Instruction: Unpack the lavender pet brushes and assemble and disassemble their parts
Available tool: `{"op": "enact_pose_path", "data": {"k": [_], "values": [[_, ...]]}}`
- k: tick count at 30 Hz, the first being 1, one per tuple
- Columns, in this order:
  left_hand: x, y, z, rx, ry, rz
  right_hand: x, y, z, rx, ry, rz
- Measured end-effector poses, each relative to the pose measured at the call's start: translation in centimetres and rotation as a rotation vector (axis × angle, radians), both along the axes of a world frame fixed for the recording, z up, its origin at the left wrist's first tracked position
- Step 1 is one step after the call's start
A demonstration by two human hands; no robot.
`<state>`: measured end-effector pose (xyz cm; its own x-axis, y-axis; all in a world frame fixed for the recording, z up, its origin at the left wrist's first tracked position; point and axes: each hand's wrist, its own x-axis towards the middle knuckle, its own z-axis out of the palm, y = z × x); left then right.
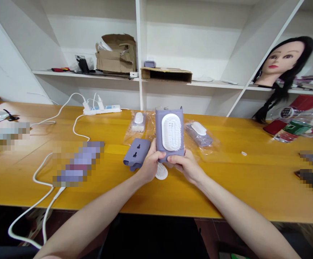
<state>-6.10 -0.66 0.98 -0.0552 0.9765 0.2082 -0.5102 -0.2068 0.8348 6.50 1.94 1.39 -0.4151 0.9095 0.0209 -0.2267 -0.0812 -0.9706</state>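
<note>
Both hands hold a lavender brush device upright above the yellow table; its white oval bristle pad faces me. My left hand grips its lower left edge, thumb on the front. My right hand grips the lower right corner. A lavender cover piece with two slots lies just left of my left hand. A small white oval part lies on the table under my hands.
Two bagged lavender devices lie behind the held one. A white power strip with cables sits at the back left. A mannequin head stands on the shelf at right, with cardboard boxes on the left shelf.
</note>
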Motion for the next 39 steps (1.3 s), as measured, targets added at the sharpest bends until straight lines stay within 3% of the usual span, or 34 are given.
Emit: {"op": "enact_pose_path", "data": {"k": [5, 9, 13, 16, 21, 24, 27, 35, 39], "values": [[0.3, 0.4, -0.6, 0.031, 0.007, 0.0, 0.0, -0.1, -0.1, 0.017, 0.007, -0.107], [0.4, 0.2, -1.0, 0.061, 0.07, 0.08, 0.2, 0.3, 0.5, 0.092, -0.026, -0.231], [0.9, -0.6, -0.7, 0.053, 0.14, -0.039, 0.5, 0.5, 1.1, 0.219, -0.229, -0.358], [1.5, -0.9, -0.3, 0.043, 0.129, -0.06, 0.5, 0.1, 0.7, 0.393, -0.466, -0.474], [2.3, -0.7, 0.0, -0.132, 0.034, 0.226, -0.4, -0.9, -0.7, 0.828, -0.896, -0.625], [1.9, -0.5, -0.2, -0.132, -0.03, 0.247, -1.1, -1.2, -1.0, 1.108, -0.944, -0.726], [1.3, -0.3, -0.4, -0.08, -0.118, 0.207, -1.4, -1.2, -0.9, 1.278, -0.924, -0.784], [1.0, -0.2, 0.9, -0.167, -0.132, 0.068, -0.8, -0.4, -1.1, 1.363, -0.938, -0.81], [1.1, -0.1, 1.2, -0.072, -0.126, 0.161, -1.0, -0.4, -1.0, 1.365, -0.961, -0.859]]}}
